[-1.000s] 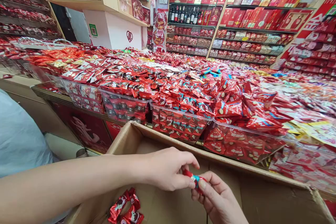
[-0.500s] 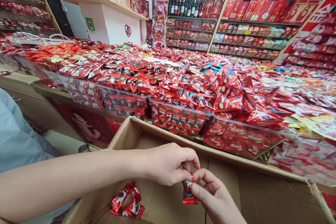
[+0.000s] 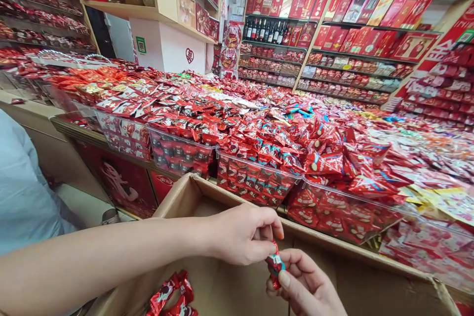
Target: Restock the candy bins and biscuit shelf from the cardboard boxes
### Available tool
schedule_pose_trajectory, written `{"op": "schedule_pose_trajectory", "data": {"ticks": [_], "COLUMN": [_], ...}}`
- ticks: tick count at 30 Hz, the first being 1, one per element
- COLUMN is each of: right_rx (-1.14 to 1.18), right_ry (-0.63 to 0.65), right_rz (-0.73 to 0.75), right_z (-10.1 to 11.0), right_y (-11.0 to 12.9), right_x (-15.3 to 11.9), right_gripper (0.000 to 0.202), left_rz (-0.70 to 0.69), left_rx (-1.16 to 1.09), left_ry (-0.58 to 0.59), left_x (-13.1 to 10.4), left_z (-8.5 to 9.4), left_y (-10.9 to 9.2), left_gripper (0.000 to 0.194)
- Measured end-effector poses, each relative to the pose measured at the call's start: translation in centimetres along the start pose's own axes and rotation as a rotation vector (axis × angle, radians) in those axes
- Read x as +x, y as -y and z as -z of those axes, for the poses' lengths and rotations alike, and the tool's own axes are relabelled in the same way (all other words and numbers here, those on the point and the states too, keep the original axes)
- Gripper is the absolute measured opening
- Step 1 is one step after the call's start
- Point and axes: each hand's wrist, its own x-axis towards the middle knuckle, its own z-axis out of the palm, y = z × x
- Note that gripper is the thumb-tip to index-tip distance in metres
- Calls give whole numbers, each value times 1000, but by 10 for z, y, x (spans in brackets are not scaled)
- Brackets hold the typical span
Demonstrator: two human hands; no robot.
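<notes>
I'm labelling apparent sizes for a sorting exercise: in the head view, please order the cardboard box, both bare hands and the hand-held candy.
Largest to smallest:
1. Cardboard box
2. Left hand and right hand: too alike to rank
3. Wrapped candy

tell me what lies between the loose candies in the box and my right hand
Just bare cardboard: in the head view, only the box floor shows between the loose candies and your right hand.

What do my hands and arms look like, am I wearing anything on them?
No glove or ring shows on your left hand or right hand, and no watch or sleeve on the left forearm. Past the right wrist, the picture cuts off.
</notes>
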Motion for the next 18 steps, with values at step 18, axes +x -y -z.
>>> {"op": "schedule_pose_trajectory", "data": {"ticks": [18], "right_rx": [-51], "right_ry": [-29], "right_rz": [14], "right_z": [-3], "right_y": [5], "right_x": [-4], "right_gripper": [26], "left_rz": [31], "left_rx": [-129], "left_ry": [30], "left_x": [0], "left_z": [3], "left_y": [5], "left_gripper": [26]}}
